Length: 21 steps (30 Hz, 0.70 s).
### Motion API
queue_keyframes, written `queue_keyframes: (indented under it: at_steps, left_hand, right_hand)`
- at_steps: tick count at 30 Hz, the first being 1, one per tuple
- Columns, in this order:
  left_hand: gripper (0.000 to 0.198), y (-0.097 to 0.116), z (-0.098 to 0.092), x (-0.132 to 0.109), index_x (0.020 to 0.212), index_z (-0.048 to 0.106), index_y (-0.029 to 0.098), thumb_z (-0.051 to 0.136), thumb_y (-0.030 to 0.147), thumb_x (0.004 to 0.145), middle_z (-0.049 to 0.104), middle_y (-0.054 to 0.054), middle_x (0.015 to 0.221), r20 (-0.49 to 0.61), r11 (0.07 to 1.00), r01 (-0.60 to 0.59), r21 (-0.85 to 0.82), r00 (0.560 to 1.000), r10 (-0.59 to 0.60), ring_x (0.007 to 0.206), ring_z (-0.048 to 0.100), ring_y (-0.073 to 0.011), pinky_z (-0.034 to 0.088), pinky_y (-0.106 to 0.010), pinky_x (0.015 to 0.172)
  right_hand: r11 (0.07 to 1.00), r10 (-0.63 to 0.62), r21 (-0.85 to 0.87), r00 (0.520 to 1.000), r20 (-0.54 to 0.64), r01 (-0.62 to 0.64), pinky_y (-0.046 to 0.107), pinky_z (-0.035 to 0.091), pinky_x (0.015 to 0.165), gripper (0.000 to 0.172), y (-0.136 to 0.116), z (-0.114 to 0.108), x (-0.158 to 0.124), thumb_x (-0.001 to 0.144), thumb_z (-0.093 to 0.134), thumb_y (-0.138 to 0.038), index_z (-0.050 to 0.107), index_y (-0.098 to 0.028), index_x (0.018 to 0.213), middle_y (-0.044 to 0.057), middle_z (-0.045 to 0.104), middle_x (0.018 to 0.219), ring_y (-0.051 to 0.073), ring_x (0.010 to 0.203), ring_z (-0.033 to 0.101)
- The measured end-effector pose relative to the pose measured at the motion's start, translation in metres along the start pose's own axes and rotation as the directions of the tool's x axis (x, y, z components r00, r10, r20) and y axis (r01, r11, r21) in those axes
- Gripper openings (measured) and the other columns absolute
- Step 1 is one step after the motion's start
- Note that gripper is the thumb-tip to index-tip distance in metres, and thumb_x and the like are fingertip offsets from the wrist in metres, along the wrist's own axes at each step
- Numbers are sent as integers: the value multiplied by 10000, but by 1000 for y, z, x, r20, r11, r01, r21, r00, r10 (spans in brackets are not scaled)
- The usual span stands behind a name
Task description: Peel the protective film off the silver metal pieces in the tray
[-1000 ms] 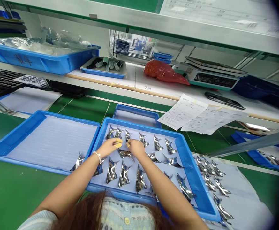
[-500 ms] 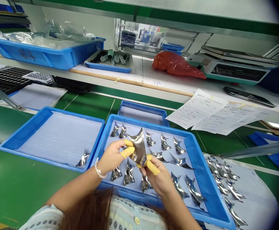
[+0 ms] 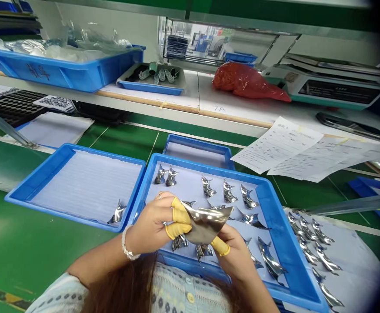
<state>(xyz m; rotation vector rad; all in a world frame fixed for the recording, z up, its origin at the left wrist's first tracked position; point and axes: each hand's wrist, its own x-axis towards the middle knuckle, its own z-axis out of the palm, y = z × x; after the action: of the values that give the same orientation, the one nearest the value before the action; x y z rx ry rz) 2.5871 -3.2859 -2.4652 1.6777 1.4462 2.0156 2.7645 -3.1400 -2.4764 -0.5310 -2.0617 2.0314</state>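
Observation:
A shiny, curved metal piece with pointed corners (image 3: 206, 224) is held between both hands above the right-hand blue tray (image 3: 271, 200). My left hand (image 3: 157, 224), with yellow finger cots on its fingers, pinches the piece's left end. At its lower right edge, my right hand (image 3: 234, 250) grips it with a yellow-capped thumb; its other fingers are largely hidden behind the metal. Beneath the hands, several similar metal pieces (image 3: 250, 217) lie on the tray's white lining. One more metal piece (image 3: 117, 213) rests in the near right corner of the left blue tray (image 3: 69, 213).
More metal pieces (image 3: 327, 256) lie on white sheeting at the right. Behind the trays is a smaller blue tray (image 3: 198, 152). Printed sheets (image 3: 278, 143) hang from the shelf, which carries a red plastic bag (image 3: 245, 82), a scale (image 3: 336, 89) and a blue bin (image 3: 62, 71).
The metal piece has turned from upright to lying more sideways, and both hands have shifted slightly right and down with it. The camera view has moved a little.

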Motion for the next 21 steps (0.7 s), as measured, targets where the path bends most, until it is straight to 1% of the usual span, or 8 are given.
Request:
queue_keyframes:
  at_steps: [5,9,11,13,14,16,19,21]
  left_hand:
    - [336,3,-1,0,746,650,152,503,396,924,604,-19,689,2,1000,-4,21,1000,4,691,505,-118,380,-271,727]
    - [328,6,-1,1,737,632,143,529,403,909,586,-12,651,16,1000,25,9,1000,-25,670,499,-117,381,-265,712]
    - [321,7,-2,0,739,630,139,550,408,895,596,-17,656,27,997,72,-21,997,-71,674,503,-120,390,-262,708]
    - [306,7,-3,-1,733,638,135,595,408,866,599,-22,663,37,983,167,-77,986,-164,679,502,-125,402,-259,705]
    - [291,6,-3,-2,734,643,133,624,401,845,601,-25,673,44,965,233,-120,972,-229,686,505,-127,409,-257,704]
    - [242,4,-3,-3,752,652,131,674,367,804,614,-33,718,72,893,379,-244,925,-373,714,528,-133,426,-256,711]
    - [196,-1,-2,-2,754,637,133,721,310,745,623,-28,757,120,711,525,-468,834,-538,712,559,-129,446,-243,683]
    - [219,-6,0,0,720,605,139,734,315,721,600,-3,681,164,575,563,-593,785,-598,603,537,-105,434,-229,595]
  right_hand:
    - [1000,1,5,1000,-8,-1,264,434,637,101,0,0,0,845,660,-334,688,-238,858,20,594,742,164,689,520]
    - [999,19,-29,1000,-20,-19,251,454,648,167,-7,6,3,822,688,-386,706,-245,908,20,623,766,163,704,535]
    - [999,19,-49,1000,-14,-19,235,457,646,214,-9,9,5,801,704,-428,713,-252,922,14,634,763,156,702,538]
    - [999,15,-47,1000,3,-15,224,464,662,225,-11,11,6,795,708,-440,716,-259,929,10,649,777,153,722,551]
    - [999,15,-37,1000,16,-14,222,470,675,213,-11,12,6,800,706,-429,715,-263,933,9,657,791,151,735,560]
    - [1000,14,-18,999,41,-14,222,478,699,165,-14,14,6,819,697,-390,715,-264,925,7,667,813,147,749,574]
    - [1000,-12,-19,996,83,14,216,475,702,103,-20,18,5,844,679,-340,716,-250,877,7,669,802,139,744,582]
    - [999,-34,-23,993,114,37,211,468,701,86,-25,20,4,860,662,-311,716,-244,854,10,671,803,136,755,589]
